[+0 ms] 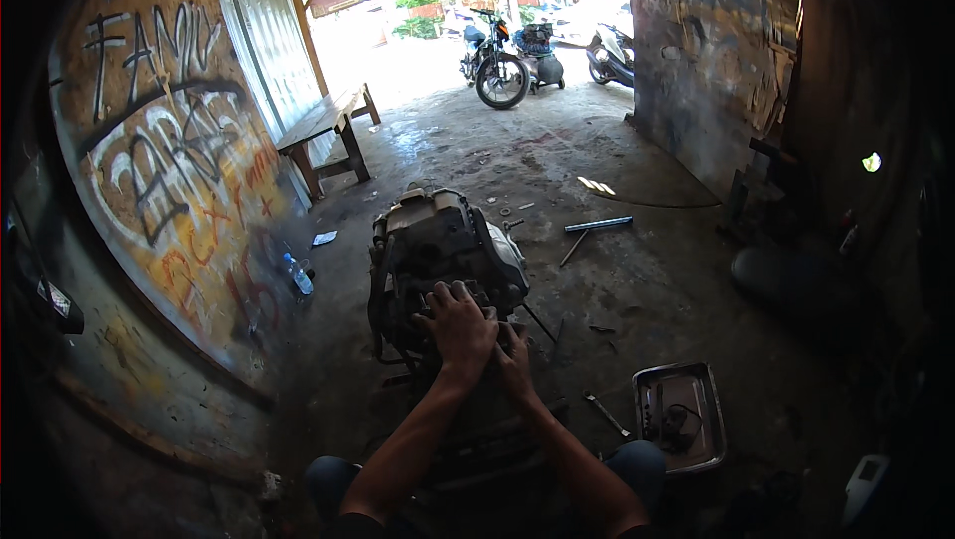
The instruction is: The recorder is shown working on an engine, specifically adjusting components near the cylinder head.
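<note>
Between my knees stands a dark, greasy machine assembly (438,241), like a stripped scooter body with an engine, with a pale metal casing (504,249) along its right side. My left hand (461,328) lies over its near part, fingers bent down around something that the hand itself hides. Close against it on the right, my right hand (513,355) has its fingers curled and pressed together at the same spot. What the fingers grip is too dark and covered to make out.
At my right knee are a metal tray (724,420) with dark small parts and a wrench (606,414). A T-handle tool (597,226) lies farther off. A bottle (298,275) and wooden bench (323,131) are left. A motorcycle (497,62) stands at the opening.
</note>
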`<state>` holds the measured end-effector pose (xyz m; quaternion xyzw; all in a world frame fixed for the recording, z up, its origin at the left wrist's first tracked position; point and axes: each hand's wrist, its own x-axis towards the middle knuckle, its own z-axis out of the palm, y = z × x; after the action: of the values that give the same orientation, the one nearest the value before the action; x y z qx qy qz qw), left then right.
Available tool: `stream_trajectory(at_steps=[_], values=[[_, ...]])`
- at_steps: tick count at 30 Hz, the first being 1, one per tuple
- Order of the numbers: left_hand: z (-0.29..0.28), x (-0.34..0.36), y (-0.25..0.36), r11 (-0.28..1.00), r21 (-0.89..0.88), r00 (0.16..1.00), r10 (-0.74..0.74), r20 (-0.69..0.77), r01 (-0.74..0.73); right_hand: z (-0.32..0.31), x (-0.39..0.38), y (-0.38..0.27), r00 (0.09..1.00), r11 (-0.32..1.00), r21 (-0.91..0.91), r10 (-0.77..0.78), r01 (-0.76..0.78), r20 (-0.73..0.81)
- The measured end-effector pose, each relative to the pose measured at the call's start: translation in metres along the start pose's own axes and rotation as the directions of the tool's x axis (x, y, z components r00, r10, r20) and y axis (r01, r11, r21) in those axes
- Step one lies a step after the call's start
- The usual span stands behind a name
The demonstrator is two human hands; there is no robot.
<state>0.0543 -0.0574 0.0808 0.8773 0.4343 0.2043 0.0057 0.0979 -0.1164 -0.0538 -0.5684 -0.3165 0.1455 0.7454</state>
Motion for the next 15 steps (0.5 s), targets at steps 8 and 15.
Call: stream_trajectory(at_steps=[8, 15], values=[[0.015, 0.002, -0.002, 1.000, 0.013, 0.999, 0.020, -0.041, -0.020, 0.006, -0.007, 0.001, 0.998, 1.000, 0.000, -0.023, 0.023, -0.066], [0.020, 0.000, -0.021, 0.998, -0.058, 0.994, 0.024, -0.111, -0.030, 0.011, -0.012, -0.021, 0.961, 0.923, 0.302, 0.270, -0.240, -0.064]])
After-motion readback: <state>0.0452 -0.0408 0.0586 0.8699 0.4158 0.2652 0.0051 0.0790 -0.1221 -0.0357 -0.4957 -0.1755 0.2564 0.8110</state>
